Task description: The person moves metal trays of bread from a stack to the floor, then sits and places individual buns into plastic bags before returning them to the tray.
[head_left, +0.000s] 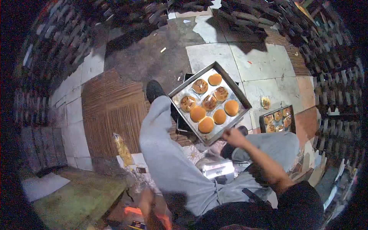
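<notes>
A square metal baking tray (pixel 180 89) stands tilted to my view in front of my knees. Several round buns (pixel 206 125) lie in it, some plain and glossy, others with brown swirls under what looks like clear wrapping. The fingers of my right hand (pixel 234 137) are closed at the tray's near right edge. Low at the left, my left hand (pixel 146 200) hangs beside an orange item (pixel 132 210); its fingers are dim and blurred. Between my legs a brightly lit white packet (pixel 217 169) shows a barcode.
At the right, a smaller dark tray (pixel 293 119) holds wrapped buns, with one wrapped bun (pixel 265 102) on the floor beside it. Left of my leg lies a clear bag of yellowish food (pixel 122 149). A greenish low surface (pixel 76 199) occupies the lower left.
</notes>
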Available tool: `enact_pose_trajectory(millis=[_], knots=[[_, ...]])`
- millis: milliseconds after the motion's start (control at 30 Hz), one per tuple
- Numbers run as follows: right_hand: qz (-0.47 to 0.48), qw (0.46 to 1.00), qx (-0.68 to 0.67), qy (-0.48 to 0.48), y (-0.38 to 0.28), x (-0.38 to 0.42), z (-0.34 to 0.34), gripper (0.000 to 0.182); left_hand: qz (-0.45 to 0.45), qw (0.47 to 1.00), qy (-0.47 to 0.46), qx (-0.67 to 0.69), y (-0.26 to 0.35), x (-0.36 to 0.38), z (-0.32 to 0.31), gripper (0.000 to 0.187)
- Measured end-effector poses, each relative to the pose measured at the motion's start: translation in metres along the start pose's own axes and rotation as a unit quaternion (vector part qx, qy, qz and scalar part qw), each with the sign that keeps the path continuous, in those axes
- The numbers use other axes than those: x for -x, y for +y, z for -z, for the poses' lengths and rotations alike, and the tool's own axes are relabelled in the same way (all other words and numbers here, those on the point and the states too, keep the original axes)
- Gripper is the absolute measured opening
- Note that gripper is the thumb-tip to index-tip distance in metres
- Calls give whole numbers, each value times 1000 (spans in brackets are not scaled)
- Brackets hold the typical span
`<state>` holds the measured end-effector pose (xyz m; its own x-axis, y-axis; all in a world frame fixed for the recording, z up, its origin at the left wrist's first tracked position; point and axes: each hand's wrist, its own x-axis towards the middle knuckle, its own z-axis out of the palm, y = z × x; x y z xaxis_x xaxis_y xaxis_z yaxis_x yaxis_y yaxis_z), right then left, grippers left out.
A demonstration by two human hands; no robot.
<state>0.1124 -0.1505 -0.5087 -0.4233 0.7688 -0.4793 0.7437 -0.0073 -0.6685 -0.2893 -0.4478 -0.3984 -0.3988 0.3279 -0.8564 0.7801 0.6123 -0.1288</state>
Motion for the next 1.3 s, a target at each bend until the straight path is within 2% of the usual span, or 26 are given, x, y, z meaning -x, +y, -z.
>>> enact_pose_trajectory(millis=[33,67,100,133,200,233,300,367,433,467,500,567,633,667,733,800,867,933,967,1000,1067,1133,1167,1200,1267,1300], knots=[[26,997,63,-36,-18,30,-13,28,-27,998,23,53,3,-6,8,37],[96,990,67,-74,-45,63,-17,24,-67,979,105,161,9,-14,15,36],[111,987,74,-92,-48,94,-38,22,-144,929,266,214,26,-12,29,34],[128,983,78,-108,-52,117,-53,21,-217,844,419,256,48,-5,45,32],[163,977,128,-51,-71,138,-54,17,-234,771,508,304,94,37,96,33],[193,964,180,2,-80,148,-53,14,-237,768,514,300,111,52,99,33],[180,978,101,9,-90,155,-45,13,-351,715,491,353,142,80,94,28],[137,989,23,48,-106,173,-37,23,-447,739,299,406,173,99,74,28],[190,981,29,19,-101,175,-25,25,-548,727,255,325,203,85,45,29],[238,970,40,-13,-98,173,-16,27,-527,743,331,246,215,85,29,35],[184,979,53,-74,-94,165,-5,34,-499,746,351,267,226,80,8,34],[264,963,35,44,-106,163,37,32,-473,745,373,285,235,72,-5,33],[284,954,42,87,-134,178,83,33,-524,821,97,205,233,68,12,24],[264,962,42,54,-145,185,98,33,-525,821,98,201,235,76,24,24],[244,969,39,27,-151,193,103,33,-514,775,363,65,237,97,53,15],[282,958,-47,8,-149,201,93,29,-533,760,372,15,239,98,70,18],[327,942,-65,19,-135,198,68,39,-603,720,345,4,242,101,77,24],[264,964,-16,-4,-132,199,48,59,-610,699,371,-41,245,115,77,30],[313,949,10,40,-130,193,41,80,-616,674,399,-84,248,123,80,37],[309,950,7,46,-129,185,39,80,-620,672,396,-89,251,136,83,37],[332,938,-54,80,-131,173,37,93,-669,660,340,25,254,163,86,45],[357,928,-15,110,-142,163,38,102,-651,643,398,58,264,158,93,50],[353,921,-134,101,-164,158,38,102,-596,701,278,276,272,146,97,49],[344,900,-251,90,-184,148,34,102,-495,713,138,476,279,131,100,52],[233,931,-259,108,-202,123,-2,85,-404,667,104,617,267,63,118,50],[274,925,-222,141,-211,109,-1,74,-357,629,94,684,261,29,127,50]])
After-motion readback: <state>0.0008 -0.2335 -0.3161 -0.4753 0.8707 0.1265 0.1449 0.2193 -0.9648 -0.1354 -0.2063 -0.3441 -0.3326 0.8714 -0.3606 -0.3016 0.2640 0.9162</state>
